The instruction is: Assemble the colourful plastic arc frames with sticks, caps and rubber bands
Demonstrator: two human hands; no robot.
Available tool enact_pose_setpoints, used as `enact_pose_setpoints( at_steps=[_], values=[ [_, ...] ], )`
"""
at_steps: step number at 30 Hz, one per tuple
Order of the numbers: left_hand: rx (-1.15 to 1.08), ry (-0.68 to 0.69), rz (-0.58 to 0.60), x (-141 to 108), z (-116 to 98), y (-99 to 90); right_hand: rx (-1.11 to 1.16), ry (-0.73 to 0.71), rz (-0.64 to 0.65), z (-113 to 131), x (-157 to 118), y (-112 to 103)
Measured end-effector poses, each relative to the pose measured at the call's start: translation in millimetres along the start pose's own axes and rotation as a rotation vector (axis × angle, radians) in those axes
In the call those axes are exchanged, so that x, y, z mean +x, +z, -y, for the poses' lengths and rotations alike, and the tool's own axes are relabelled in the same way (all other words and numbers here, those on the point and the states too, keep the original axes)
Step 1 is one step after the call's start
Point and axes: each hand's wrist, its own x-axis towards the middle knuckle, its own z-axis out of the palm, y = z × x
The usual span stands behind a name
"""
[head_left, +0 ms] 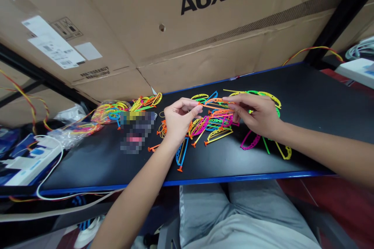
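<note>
Between my two hands, above the black table [102, 163], stretches an orange plastic toy bow [214, 103]. My left hand [181, 118] pinches its left end between thumb and fingertips. Its right end is in the fingers of my right hand [257, 113]. Small bows in pink, blue, yellow and orange lie beneath and between the hands, some with sticks tipped in orange. A blue bow [181, 153] lies nearest the table's front edge. More bows, among them a pink one [250, 141] and a yellow one [284, 151], lie partly under my right hand.
Behind the table stands a large cardboard box [175, 46]. Plastic bags of bows [109, 111] and a blurred dark object [137, 132] are at the left. A white power strip [32, 161] with a cable sits at the far left.
</note>
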Motion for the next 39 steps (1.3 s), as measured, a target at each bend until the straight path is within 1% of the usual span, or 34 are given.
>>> enact_pose_setpoints(
  at_steps=[4,10,13,20,26,34,39],
  values=[
    [0.019,0.018,0.017,0,0,-0.7,-0.018,-0.022,-0.017,0,0,0],
    [0.018,0.104,0.016,1,6,-1.0,-0.14,-0.152,-0.072,3,0,0],
    [0.026,0.145,0.026,1,7,-0.5,-0.196,-0.186,-0.116,2,-1,1],
    [0.009,0.157,0.041,-2,2,2.8,-0.199,-0.164,-0.121,4,-5,3],
    [-0.01,0.171,0.025,-5,1,6.9,-0.194,-0.241,-0.199,8,-6,6],
    [0.003,0.191,0.044,-9,-2,10.4,-0.175,-0.215,-0.194,10,-7,6],
    [0.021,0.201,0.055,-8,-1,9.8,-0.209,-0.171,-0.202,7,-7,7]
  ],
)
